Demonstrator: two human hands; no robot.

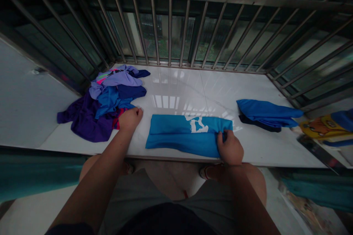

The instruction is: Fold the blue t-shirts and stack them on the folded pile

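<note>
A blue garment (171, 136) with a white print lies folded into a long flat strip on the white ledge in front of me. My right hand (231, 147) is closed on its right end, with thumb and fingers pinching the cloth. My left hand (130, 119) is curled into a loose fist, and no cloth shows in it. It rests at the right edge of a crumpled pile, beside the blue strip's left end. In that pile are a dark purple garment (91, 121), a lilac one (118, 77) and a blue one (110, 101).
Folded blue clothing (267, 112) lies at the right on top of a dark piece. Farther right is a yellow and blue item (320, 126) with a cartoon print. Metal bars (171, 29) enclose the back and sides of the white ledge (176, 80).
</note>
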